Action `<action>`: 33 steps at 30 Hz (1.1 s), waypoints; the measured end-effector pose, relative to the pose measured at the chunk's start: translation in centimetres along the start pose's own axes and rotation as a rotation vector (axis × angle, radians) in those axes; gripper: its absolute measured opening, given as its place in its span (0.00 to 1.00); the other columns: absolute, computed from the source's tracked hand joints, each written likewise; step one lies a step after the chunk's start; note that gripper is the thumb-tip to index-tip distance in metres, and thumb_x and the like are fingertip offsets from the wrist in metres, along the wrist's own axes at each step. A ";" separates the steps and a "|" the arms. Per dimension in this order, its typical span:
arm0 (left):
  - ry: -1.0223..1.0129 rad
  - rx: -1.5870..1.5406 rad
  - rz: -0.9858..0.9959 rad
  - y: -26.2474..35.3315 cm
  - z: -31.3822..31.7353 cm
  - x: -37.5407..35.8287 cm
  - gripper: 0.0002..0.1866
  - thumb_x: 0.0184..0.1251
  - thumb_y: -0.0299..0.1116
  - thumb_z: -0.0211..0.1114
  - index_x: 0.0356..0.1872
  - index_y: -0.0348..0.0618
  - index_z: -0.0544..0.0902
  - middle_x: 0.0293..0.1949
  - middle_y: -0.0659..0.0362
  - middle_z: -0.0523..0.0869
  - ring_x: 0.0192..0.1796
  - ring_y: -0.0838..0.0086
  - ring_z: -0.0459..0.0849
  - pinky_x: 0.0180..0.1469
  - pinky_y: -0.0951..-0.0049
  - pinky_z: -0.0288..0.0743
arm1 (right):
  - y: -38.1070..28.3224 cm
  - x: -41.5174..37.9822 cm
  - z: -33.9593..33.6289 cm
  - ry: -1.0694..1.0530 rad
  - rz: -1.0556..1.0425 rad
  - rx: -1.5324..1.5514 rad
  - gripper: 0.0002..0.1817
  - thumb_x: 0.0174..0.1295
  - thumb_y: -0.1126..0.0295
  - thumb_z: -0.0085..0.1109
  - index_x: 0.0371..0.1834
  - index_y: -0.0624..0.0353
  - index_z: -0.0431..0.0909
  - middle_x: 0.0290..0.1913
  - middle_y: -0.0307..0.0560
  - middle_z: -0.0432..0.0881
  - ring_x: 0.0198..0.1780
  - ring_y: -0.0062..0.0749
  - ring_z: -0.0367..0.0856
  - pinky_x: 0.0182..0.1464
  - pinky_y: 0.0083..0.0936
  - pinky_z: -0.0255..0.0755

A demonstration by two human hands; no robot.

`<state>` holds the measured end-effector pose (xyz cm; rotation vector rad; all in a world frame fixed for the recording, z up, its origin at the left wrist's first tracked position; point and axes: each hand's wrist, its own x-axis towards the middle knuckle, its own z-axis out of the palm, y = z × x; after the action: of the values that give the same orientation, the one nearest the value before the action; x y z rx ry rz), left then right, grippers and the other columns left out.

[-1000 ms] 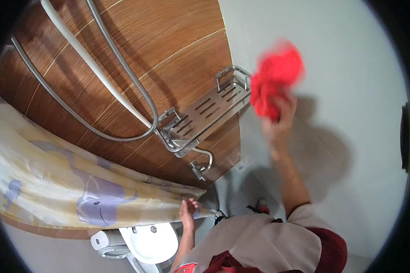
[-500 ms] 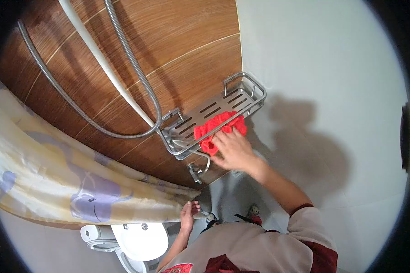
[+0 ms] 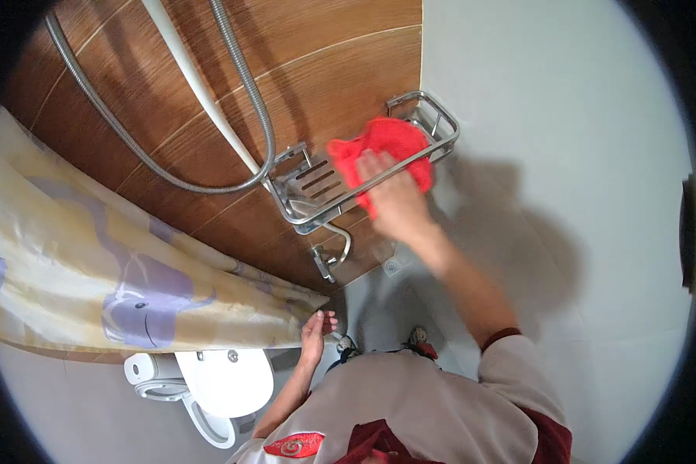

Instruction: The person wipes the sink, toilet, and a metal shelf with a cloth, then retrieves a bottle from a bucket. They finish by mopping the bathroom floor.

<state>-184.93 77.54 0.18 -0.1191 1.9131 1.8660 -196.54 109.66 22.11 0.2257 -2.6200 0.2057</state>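
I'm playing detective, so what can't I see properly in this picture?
In the head view:
- Part of the shelf: hidden under the red cloth and the right hand.
- Where the hose goes higher up: cut off by the top edge.
- The curtain's far left side: lost at the dark edge.
- Any tiny writing on the shirt's badge: too small to read.

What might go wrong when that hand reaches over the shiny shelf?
The right hand reaches across the shelf's front rail, so it might bump its knuckles on the metal. The red cloth is bunched over the slotted shelf, so a fold could perhaps snag on an edge. And the left hand is close to the shower curtain, so it might tug it by accident.
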 end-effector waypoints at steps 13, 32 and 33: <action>-0.359 0.668 0.877 22.1 6.8 -4.3 0.16 0.71 0.39 0.61 0.51 0.40 0.85 0.45 0.51 0.87 0.48 0.59 0.85 0.52 0.62 0.78 | 3.3 1.7 0.3 0.004 0.033 -0.074 0.38 0.55 0.73 0.59 0.73 0.66 0.62 0.75 0.63 0.62 0.75 0.58 0.61 0.75 0.48 0.57; -0.760 1.389 0.990 37.7 24.3 22.2 0.27 0.71 0.28 0.54 0.71 0.43 0.70 0.75 0.44 0.64 0.78 0.55 0.60 0.78 0.60 0.55 | 4.9 -30.3 -2.5 -0.123 0.529 0.410 0.35 0.60 0.57 0.68 0.70 0.52 0.69 0.72 0.59 0.65 0.71 0.59 0.65 0.69 0.53 0.60; -0.829 1.354 1.064 38.2 23.2 21.9 0.28 0.65 0.23 0.56 0.68 0.42 0.73 0.73 0.43 0.68 0.75 0.52 0.64 0.77 0.59 0.59 | 4.9 -30.3 -2.9 -0.139 0.546 0.415 0.35 0.61 0.56 0.68 0.70 0.52 0.69 0.72 0.58 0.65 0.71 0.59 0.65 0.69 0.53 0.60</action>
<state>-212.61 108.38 27.78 1.9712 2.1680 0.3246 -170.06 118.70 9.21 -0.3586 -2.6927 0.9501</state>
